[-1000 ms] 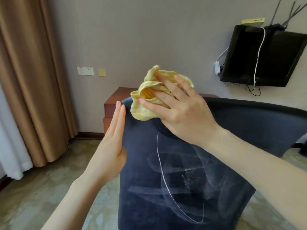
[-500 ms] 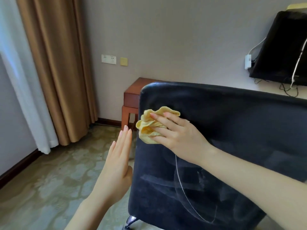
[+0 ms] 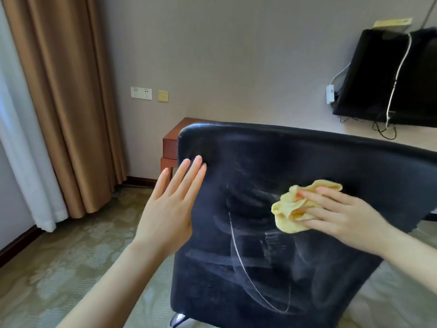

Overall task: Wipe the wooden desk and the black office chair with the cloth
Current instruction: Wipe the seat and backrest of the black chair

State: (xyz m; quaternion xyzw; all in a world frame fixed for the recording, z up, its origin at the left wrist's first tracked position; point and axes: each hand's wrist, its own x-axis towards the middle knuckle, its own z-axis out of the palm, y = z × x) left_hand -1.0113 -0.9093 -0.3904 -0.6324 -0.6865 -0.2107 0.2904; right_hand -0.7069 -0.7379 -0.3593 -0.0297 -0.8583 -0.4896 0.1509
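Note:
The back of the black office chair (image 3: 260, 268) fills the lower middle of the view, with pale wipe streaks on it. My right hand (image 3: 343, 218) presses a crumpled yellow cloth (image 3: 293, 209) flat against the backrest, right of its centre, fingers straight over the cloth. My left hand (image 3: 170, 204) is held flat with straight fingers at the chair's left edge, its fingertips on the upper left corner. A corner of the wooden desk (image 3: 171, 143) shows behind the chair's top left.
Brown curtains (image 3: 61, 102) and a white sheer hang at the left. A black wall-mounted screen (image 3: 387, 76) with cables sits at the upper right. Wall sockets (image 3: 141, 93) are above the desk's left. Patterned carpet (image 3: 59, 268) covers the floor at lower left.
My right hand slid the cloth from the chair's upper left corner down and to the right across the backrest. My left hand stayed flat at the chair's left edge.

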